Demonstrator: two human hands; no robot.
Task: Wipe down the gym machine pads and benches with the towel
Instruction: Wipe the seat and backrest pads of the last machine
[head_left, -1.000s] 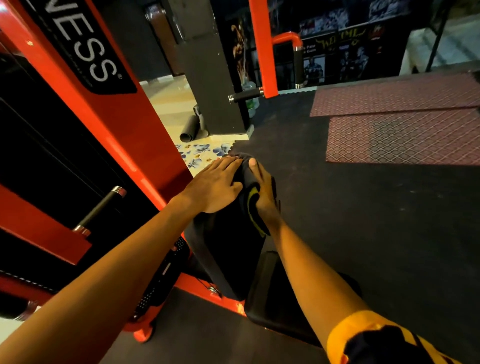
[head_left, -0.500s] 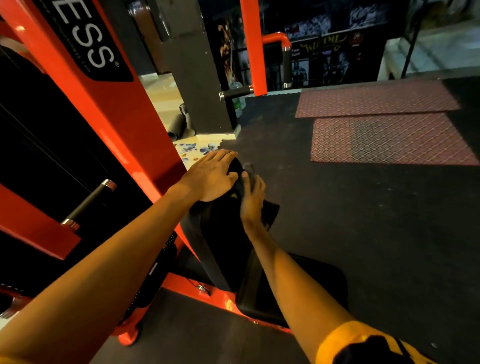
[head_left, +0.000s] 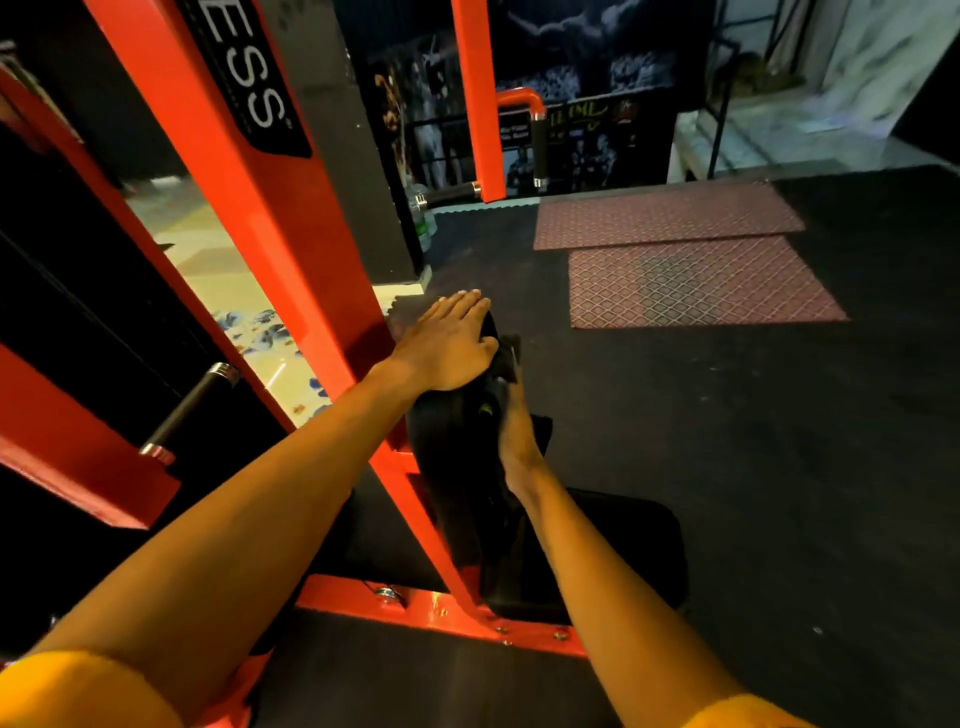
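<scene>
A black upright back pad (head_left: 457, 467) stands on a red gym machine, with a black seat pad (head_left: 623, 551) below it. My left hand (head_left: 447, 348) lies flat over the top edge of the back pad, fingers straight. My right hand (head_left: 514, 431) presses a dark towel (head_left: 506, 358) against the right face of the back pad; its fingers are hidden in the cloth. A fold of the towel sticks out above and beside the hand.
A red frame post (head_left: 249, 218) with a black label rises at left. A black-gripped handle (head_left: 187, 410) juts out at left. Another red post (head_left: 478, 98) with handles stands behind. Two patterned red mats (head_left: 696, 280) lie on the dark rubber floor to the right.
My right hand with the towel has slid down from the top of the back pad along its right face. My left hand stays on the pad's top.
</scene>
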